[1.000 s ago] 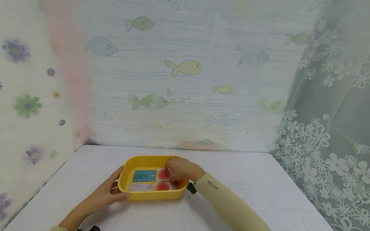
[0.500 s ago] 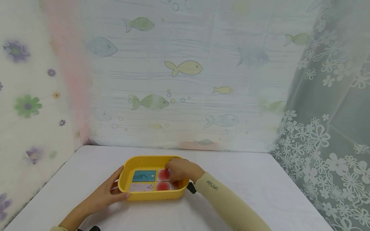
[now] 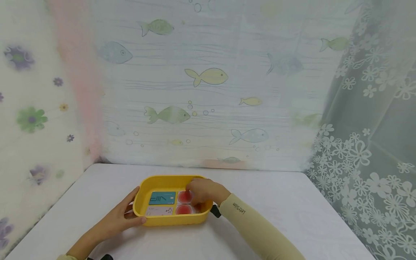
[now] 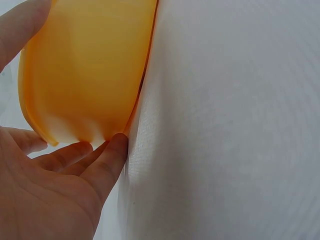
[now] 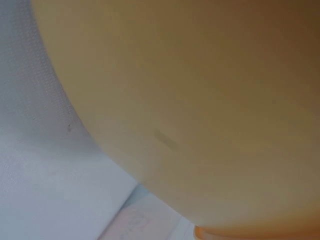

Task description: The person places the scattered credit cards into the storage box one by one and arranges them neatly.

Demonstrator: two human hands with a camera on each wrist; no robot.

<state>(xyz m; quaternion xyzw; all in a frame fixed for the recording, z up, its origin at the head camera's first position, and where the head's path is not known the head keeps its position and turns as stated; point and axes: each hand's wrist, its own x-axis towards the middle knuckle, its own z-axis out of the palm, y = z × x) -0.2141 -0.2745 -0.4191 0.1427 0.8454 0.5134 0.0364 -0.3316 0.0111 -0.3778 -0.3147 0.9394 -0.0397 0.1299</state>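
A yellow plastic tray [image 3: 177,220] with rounded corners sits on the white table. My left hand [image 3: 125,215] holds its left end, thumb against the front wall and fingers along the end; the left wrist view shows these fingertips touching the wall. Inside lie a blue VIP card [image 3: 162,198] and a pale pink VIP card [image 3: 159,210]. To their right are two white squares with red circles, a rear square [image 3: 184,197] and a front square [image 3: 183,209]. My right hand [image 3: 204,190] reaches into the right end over these squares; its fingertips are partly hidden. Only the tray's outer wall [image 5: 200,100] fills the right wrist view.
A white cloth covers the table [image 3: 260,216]. Behind it hangs a fish-print curtain [image 3: 208,119]. A flower-print sheet [image 3: 39,151] stands at left, and a lace curtain [image 3: 367,162] at right. A small black object [image 3: 215,211] shows beneath the right wrist.
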